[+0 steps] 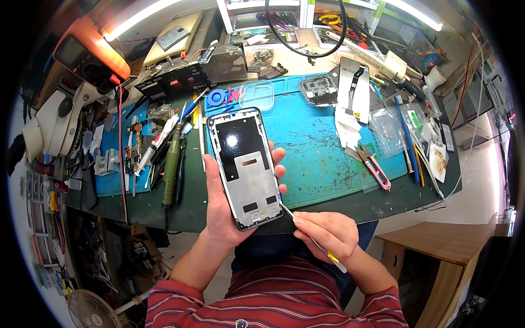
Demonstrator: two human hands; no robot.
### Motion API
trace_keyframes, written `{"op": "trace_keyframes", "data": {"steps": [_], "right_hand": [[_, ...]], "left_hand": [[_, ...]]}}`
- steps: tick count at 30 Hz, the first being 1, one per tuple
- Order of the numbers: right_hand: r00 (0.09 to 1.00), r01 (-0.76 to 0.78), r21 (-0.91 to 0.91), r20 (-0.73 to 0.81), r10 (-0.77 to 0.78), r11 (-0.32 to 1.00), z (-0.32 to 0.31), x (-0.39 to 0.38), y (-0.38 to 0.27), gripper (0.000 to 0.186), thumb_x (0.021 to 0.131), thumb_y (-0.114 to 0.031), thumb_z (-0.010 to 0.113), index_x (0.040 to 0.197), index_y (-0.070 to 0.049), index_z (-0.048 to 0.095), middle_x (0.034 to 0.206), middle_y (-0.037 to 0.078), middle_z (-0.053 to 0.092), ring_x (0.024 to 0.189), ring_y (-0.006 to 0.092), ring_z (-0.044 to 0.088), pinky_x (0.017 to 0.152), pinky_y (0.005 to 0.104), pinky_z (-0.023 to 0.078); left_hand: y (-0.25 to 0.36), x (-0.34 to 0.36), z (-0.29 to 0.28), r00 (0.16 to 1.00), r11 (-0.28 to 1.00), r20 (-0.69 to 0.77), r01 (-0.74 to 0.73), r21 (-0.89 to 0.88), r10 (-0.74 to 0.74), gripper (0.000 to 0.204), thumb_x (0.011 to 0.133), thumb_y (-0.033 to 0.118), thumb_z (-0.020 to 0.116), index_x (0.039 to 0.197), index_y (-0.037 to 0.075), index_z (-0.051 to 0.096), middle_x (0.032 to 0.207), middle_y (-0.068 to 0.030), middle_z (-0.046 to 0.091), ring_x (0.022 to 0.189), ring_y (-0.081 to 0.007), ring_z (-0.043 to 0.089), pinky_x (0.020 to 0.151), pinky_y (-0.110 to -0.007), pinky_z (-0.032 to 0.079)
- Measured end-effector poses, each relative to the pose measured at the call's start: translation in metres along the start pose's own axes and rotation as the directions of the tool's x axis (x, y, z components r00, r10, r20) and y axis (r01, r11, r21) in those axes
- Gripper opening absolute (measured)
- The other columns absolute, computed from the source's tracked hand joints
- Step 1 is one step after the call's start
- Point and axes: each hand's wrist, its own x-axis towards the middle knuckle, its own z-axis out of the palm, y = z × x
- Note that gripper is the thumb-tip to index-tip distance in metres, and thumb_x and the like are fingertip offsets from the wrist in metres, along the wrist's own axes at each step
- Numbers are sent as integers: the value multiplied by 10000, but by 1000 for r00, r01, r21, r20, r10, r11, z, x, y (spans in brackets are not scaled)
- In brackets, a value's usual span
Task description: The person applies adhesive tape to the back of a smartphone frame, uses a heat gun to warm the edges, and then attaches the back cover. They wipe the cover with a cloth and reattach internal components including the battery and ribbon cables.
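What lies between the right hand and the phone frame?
In the head view, a slim tweezer-like tool, held in the right hand, spans the gap to the lower right edge of the phone frame.

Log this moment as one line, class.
left hand: holds phone frame; right hand: holds slim metal tool; tip: at frame's lower right edge

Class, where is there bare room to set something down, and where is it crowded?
The widest bare patch is the middle of the blue mat, between the phone frame in the left hand and the pink snips. It is crowded at left around the green tool and at right around the blue brush.
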Motion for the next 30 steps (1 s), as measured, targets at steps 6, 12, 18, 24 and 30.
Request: {"op": "trace_keyframes", "data": {"steps": [6,12,18,24,30], "right_hand": [[1000,-4,5,6,4,1000,0,1,0,301,792,-50,829,1075,-13,737,989,126,754,771,216,741,618,288,591],[1000,2,3,-5,-2,1000,0,2,0,303,793,-52,827,1078,-11,734,987,129,753,768,219,742,615,288,592],[1000,3,7,6,-3,1000,0,3,0,311,793,-53,826,1085,-11,730,993,132,752,772,218,742,618,288,592],[999,-37,14,-11,37,999,-1,5,-3,272,805,-25,805,1065,6,729,992,158,752,814,250,750,662,303,599],[991,-88,28,-98,91,996,-6,14,-8,241,837,22,767,1072,33,714,1017,198,743,868,294,754,743,337,612]], "left_hand": [[0,0,0,1000,1000,0,1,3,-1,967,960,796,264,1535,25,350,1491,-177,488,1251,-264,585,1035,-439,514],[0,0,0,1000,1000,-1,9,22,-9,969,958,799,261,1539,28,345,1491,-176,489,1248,-261,585,1029,-434,512],[0,0,1,1000,1000,11,16,18,-16,976,956,802,257,1540,25,342,1493,-178,487,1251,-262,583,1032,-431,512],[0,-1,0,999,998,41,27,52,-30,980,958,798,251,1544,17,330,1495,-185,482,1271,-275,573,1064,-435,502],[-2,-3,11,993,982,-77,103,157,-92,968,954,794,268,1546,31,332,1501,-186,475,1318,-296,539,1101,-465,479]]}}
